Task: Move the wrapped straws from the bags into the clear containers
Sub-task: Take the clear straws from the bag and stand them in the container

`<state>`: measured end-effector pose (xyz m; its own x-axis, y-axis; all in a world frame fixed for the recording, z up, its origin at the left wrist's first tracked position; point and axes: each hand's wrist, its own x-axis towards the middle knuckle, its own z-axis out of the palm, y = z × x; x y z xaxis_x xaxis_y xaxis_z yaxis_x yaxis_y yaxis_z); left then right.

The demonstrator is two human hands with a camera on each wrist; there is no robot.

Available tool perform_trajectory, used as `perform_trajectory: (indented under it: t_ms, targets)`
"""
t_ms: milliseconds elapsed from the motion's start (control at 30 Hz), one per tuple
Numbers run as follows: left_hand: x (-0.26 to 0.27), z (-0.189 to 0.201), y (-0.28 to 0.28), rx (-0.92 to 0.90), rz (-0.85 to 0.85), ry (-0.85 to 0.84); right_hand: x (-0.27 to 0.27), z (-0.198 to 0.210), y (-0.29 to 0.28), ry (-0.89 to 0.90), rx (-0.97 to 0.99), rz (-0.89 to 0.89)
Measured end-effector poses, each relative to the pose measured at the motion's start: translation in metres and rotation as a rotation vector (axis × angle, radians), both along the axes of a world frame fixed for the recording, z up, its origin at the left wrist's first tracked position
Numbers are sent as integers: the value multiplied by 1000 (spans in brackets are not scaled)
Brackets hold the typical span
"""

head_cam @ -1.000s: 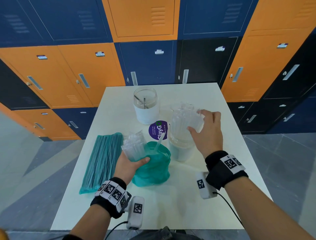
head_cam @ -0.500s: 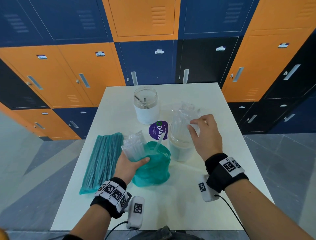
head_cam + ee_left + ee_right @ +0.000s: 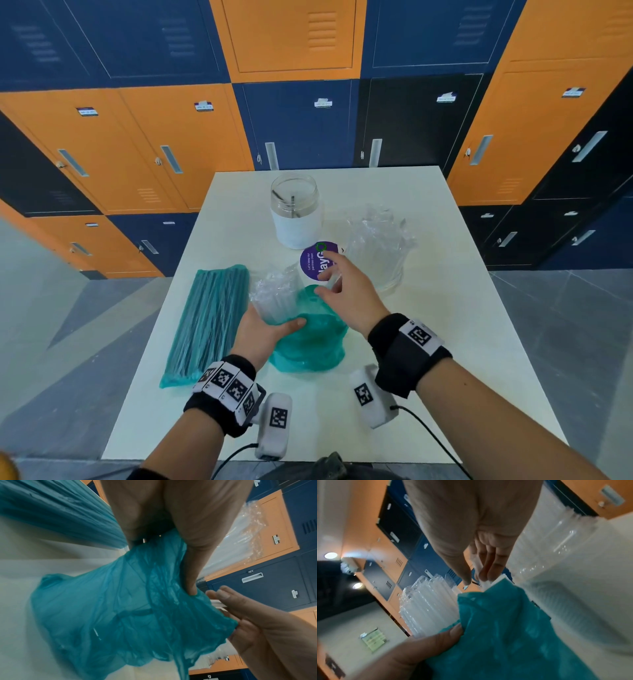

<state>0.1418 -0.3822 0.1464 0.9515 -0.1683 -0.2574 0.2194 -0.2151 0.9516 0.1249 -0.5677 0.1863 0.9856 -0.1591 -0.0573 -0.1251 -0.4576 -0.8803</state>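
Note:
My left hand (image 3: pixel 274 322) grips an upright bundle of wrapped straws (image 3: pixel 277 294) together with the crumpled teal bag (image 3: pixel 308 342) bunched round its base; its thumb (image 3: pixel 450 631) presses on the plastic. My right hand (image 3: pixel 330 277) hovers over the bag's mouth, fingers nearly straight and touching a loose wrapped straw (image 3: pixel 477 566) that sticks out of the bag. To the right stands a clear container (image 3: pixel 387 274) packed with wrapped straws. A second clear jar (image 3: pixel 296 212) with a white label stands further back, holding one or two straws.
A full teal bag of straws (image 3: pixel 209 322) lies flat at the left of the white table (image 3: pixel 445 342). A purple round lid (image 3: pixel 313 262) lies between the jars. Blue and orange lockers (image 3: pixel 301 120) stand behind the table.
My right hand has left the packed container on the right and swung left and down to the teal bag's mouth. The left hand and its bundle have stayed put.

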Motion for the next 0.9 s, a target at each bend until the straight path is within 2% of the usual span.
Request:
perform_trajectory:
  t_ms: [100, 267, 367, 500, 633, 767, 900]
  targets:
    - [-1, 0, 0, -28, -39, 11, 7, -1, 5, 70, 38, 68]
    - [-3, 2, -2, -46, -63, 15, 9, -1, 8, 164, 362, 63]
    - [-2, 0, -2, -48, -76, 22, 6, -2, 9, 197, 270, 131]
    - [0, -1, -4, -16, -45, 16, 3, -2, 5, 114, 114, 75]
    - [3, -3, -3, -15, -23, 19, 2, 4, -1, 6, 43, 56]
    - [6, -3, -5, -18, 2, 17, 1, 27, -17, -61, 56, 56]
    - [7, -2, -6, -6, -2, 12, -2, 71, -40, -187, 64, -44]
